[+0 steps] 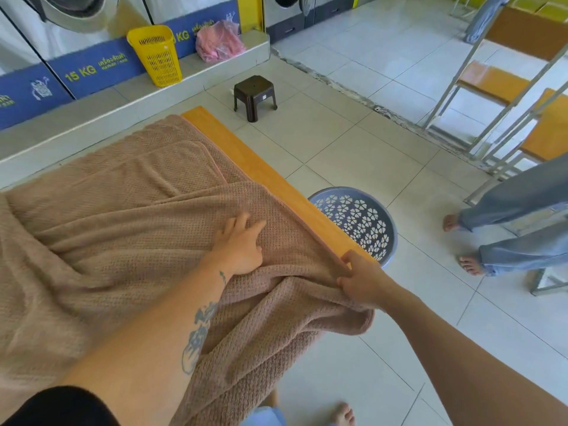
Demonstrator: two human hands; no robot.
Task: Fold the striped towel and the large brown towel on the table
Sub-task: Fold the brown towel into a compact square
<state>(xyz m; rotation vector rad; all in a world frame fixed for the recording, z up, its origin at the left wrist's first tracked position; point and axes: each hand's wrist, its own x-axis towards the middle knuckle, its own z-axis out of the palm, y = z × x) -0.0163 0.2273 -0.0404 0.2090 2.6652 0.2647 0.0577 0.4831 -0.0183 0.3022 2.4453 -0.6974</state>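
Basket (359, 222) crowds table (246, 158) edge; floor beyond seemingly open.

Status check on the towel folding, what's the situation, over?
Left hand flat on brown towel. Right hand pinching its near edge. Towel rumpled, corner hanging off table. Nothing blocking the fold.

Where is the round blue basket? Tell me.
Head view, right of centre: the basket sits on the floor beside the table's edge, beyond the right hand.
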